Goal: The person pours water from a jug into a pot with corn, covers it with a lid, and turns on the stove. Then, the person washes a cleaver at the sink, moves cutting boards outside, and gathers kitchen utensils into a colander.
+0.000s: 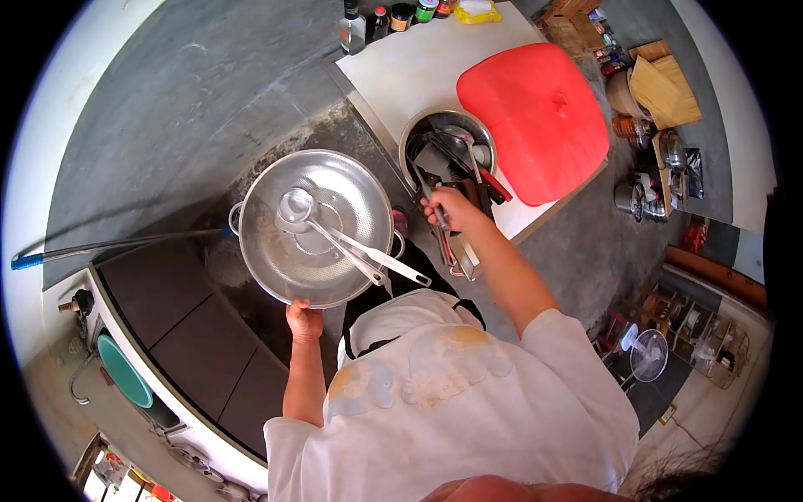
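My left hand [304, 320] grips the near rim of a large perforated metal colander [276, 251]. Inside the colander lie two metal ladles [297, 207], their light handles sticking out over the right rim. My right hand [449, 209] is closed round the grey handle of a utensil [441, 219] at the near edge of a steel pot [488, 134]. That pot stands on the white table and holds several utensils, among them a ladle, dark handles and a red-handled tool [495, 186]. The far end of the utensil in my right hand is hard to make out among the others.
A red plastic stool [535, 117] lies on the white table [393, 79] beside the pot. Bottles and jars [401, 17] line the table's far edge. At left are a dark-topped counter [167, 309] and a blue-ended pole [109, 248]. A fan [648, 356] stands at right.
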The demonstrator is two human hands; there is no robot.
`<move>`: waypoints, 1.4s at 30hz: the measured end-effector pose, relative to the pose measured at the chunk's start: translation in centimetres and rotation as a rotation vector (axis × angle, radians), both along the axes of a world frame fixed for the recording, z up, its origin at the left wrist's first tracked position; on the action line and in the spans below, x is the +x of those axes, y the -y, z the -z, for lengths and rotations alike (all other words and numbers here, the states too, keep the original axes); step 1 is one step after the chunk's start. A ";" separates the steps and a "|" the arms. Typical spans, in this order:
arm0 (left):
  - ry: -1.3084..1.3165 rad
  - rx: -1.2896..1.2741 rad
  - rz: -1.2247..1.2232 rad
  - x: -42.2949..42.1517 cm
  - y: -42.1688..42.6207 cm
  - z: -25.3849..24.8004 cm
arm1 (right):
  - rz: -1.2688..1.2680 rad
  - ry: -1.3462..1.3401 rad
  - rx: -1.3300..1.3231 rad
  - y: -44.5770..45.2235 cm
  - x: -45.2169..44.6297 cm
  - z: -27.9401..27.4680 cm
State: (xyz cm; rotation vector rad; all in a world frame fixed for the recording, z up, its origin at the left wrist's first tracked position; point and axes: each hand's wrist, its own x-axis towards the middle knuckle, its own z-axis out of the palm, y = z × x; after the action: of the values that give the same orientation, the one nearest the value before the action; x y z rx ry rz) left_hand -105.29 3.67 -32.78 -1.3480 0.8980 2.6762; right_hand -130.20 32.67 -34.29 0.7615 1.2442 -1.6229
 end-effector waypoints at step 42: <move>0.022 0.077 0.011 -6.4 -0.8 6.8 | -0.615 -0.358 -0.026 0.0 3.8 -11.5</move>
State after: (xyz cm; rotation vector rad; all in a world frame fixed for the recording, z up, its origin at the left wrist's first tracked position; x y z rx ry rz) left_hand -111.68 4.47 -39.53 -1.3495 0.7899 2.6530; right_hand -126.44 32.65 -22.78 0.0388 1.5166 -1.2803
